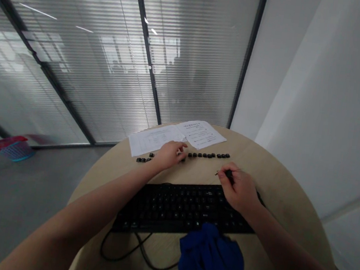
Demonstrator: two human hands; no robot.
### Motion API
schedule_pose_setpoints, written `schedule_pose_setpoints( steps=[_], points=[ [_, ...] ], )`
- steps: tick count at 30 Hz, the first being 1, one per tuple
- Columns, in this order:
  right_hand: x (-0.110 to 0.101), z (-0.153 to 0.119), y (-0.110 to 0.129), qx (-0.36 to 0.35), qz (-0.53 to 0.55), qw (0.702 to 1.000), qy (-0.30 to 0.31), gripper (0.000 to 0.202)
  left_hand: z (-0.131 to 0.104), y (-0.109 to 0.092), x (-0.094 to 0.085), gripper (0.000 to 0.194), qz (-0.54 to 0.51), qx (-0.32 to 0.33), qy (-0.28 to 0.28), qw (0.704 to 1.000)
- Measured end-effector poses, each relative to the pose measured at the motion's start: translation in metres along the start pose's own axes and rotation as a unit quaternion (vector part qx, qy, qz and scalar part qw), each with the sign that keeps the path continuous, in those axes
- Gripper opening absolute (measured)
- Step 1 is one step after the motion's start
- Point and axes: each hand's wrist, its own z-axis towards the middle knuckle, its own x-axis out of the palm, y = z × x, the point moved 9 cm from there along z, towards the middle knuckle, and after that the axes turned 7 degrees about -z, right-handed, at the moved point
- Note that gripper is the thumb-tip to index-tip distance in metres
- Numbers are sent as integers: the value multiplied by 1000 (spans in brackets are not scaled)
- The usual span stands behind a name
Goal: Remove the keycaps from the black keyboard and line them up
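I have bare tabletop [287, 196] right of centre. Mid-frame, left hand [171, 153] curls at the keycaps [200, 155], hold unclear; right hand [237, 186] pinches a dark object [229, 175] by the keyboard [178, 205]. Basket [17, 151] far left, contents unclear.

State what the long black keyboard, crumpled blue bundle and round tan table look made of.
Keyboard: probably matte plastic, from its dark, moulded-looking keys. Bundle: likely soft, dull fabric, given its loose folds. Table: perhaps wood or satin laminate, from its even tan surface.
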Motion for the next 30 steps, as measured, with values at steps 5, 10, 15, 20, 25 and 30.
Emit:
schedule_pose_setpoints(
  steps=[5,10,15,20,25,30],
  points=[
    [28,-8,-13,69,110,989,69,18,-27,-12,-8,25,-180,-50,26,982],
    [70,-23,-9,134,236,944,189,22,-65,-32,39,20,-151,10,178,972],
    [92,-31,11,148,276,913,263,25,-81,-28,56,22,-197,42,219,955],
    [106,-30,24,149,272,910,276,27,-84,-21,50,21,-206,71,209,953],
    [116,-26,24,163,251,910,288,33,-85,-22,45,21,-237,95,208,944],
    [124,-21,23,173,223,898,338,32,-86,-26,41,21,-231,109,207,944]
  ],
)
